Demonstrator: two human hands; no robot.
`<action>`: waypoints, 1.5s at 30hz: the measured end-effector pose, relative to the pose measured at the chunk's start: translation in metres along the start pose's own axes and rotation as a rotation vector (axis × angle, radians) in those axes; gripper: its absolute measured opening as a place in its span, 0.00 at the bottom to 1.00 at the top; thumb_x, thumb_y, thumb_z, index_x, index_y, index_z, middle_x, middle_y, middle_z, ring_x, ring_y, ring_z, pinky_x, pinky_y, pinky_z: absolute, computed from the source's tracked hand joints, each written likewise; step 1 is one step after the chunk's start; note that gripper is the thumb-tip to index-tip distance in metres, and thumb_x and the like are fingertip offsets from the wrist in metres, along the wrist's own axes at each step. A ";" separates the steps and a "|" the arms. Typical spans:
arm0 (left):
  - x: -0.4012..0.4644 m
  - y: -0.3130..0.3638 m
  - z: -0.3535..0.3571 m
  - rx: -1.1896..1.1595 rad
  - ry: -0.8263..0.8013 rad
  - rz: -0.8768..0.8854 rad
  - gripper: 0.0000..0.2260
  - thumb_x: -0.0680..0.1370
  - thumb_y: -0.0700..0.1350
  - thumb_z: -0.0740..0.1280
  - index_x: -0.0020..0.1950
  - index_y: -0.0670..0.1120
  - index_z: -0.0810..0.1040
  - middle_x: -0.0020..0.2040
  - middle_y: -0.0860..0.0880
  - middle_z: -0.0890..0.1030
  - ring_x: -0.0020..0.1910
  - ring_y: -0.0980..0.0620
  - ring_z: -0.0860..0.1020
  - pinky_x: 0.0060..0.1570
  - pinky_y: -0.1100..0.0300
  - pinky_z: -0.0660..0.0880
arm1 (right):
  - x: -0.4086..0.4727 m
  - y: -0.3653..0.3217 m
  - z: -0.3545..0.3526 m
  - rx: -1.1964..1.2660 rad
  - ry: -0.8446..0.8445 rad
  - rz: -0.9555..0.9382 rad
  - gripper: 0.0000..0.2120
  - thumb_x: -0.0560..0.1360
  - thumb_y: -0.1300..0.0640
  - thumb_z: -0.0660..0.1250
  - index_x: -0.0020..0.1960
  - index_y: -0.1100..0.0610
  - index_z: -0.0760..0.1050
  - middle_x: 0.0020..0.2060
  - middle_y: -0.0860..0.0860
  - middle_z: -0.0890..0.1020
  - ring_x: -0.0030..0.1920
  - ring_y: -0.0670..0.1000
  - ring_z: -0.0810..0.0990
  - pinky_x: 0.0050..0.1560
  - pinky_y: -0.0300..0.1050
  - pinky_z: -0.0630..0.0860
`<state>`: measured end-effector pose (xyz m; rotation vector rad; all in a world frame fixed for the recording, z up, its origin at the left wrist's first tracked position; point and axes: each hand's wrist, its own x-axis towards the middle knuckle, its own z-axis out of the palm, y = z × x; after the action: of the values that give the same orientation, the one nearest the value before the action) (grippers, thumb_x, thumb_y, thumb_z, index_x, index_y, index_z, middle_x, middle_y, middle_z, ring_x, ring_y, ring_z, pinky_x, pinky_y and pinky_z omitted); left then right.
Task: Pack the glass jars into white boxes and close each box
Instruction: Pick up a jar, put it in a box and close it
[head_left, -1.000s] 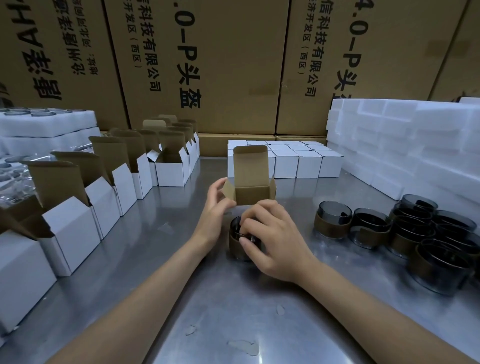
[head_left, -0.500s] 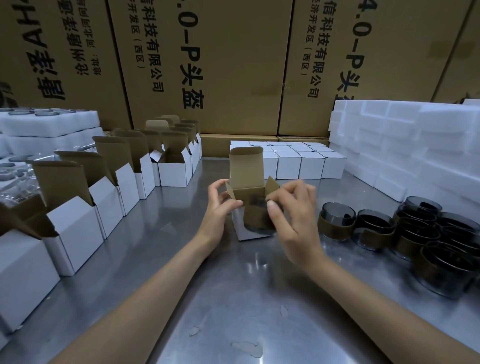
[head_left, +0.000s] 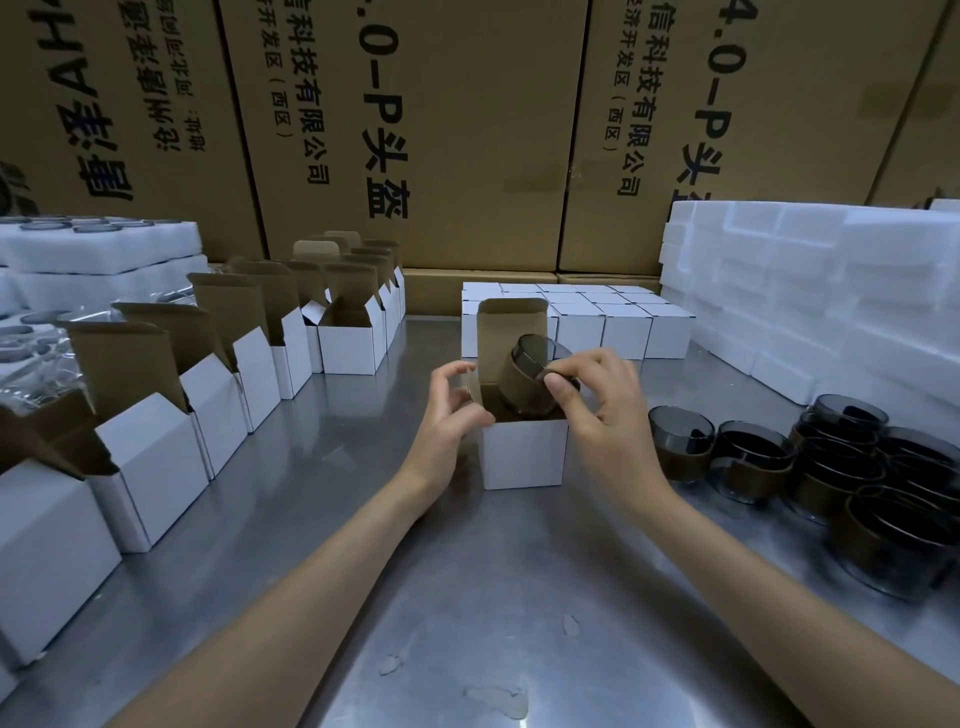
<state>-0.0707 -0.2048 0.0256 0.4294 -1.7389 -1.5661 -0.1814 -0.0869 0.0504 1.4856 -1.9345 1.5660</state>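
A small white box (head_left: 523, 454) stands open on the steel table in front of me, its brown lid flap upright at the back. A dark glass jar (head_left: 530, 382) with a brown paper band sits tilted in the box's mouth, partly inside. My right hand (head_left: 605, 410) pinches the jar's upper rim. My left hand (head_left: 449, 410) holds the box's left side flap between thumb and fingers. Several more banded jars (head_left: 831, 467) stand at the right.
Rows of open white boxes (head_left: 208, 395) line the left side. Closed white boxes (head_left: 602, 322) stand behind. White foam blocks (head_left: 810, 291) are stacked at the right, foam trays (head_left: 78, 249) at far left. Big brown cartons (head_left: 415, 130) form the back wall.
My right hand lifted the jar from the table in front of the box and tipped it into the box's mouth. The box now stands upright nearer me; my left hand stays at its left flap.
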 end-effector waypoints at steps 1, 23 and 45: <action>0.000 0.000 0.000 -0.002 0.001 0.000 0.27 0.65 0.44 0.62 0.64 0.50 0.64 0.46 0.42 0.69 0.44 0.50 0.71 0.48 0.58 0.68 | 0.000 0.003 0.000 -0.039 -0.012 -0.026 0.05 0.78 0.60 0.65 0.48 0.58 0.80 0.45 0.47 0.74 0.51 0.49 0.69 0.48 0.26 0.62; 0.007 -0.002 -0.002 -0.404 -0.022 -0.182 0.15 0.82 0.54 0.53 0.68 0.55 0.66 0.50 0.53 0.83 0.48 0.55 0.81 0.50 0.57 0.75 | -0.002 0.030 0.006 0.678 -0.134 0.611 0.19 0.80 0.48 0.59 0.71 0.42 0.63 0.66 0.43 0.72 0.66 0.46 0.70 0.68 0.48 0.66; 0.007 -0.003 -0.003 -0.283 -0.077 -0.153 0.07 0.78 0.39 0.62 0.47 0.49 0.77 0.45 0.51 0.84 0.40 0.55 0.80 0.38 0.63 0.73 | -0.006 0.032 0.011 0.675 -0.247 0.548 0.05 0.80 0.57 0.61 0.52 0.48 0.72 0.47 0.45 0.82 0.47 0.43 0.79 0.48 0.41 0.72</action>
<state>-0.0738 -0.2121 0.0247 0.3716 -1.5378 -1.9283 -0.2003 -0.0956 0.0226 1.4879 -2.1990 2.5843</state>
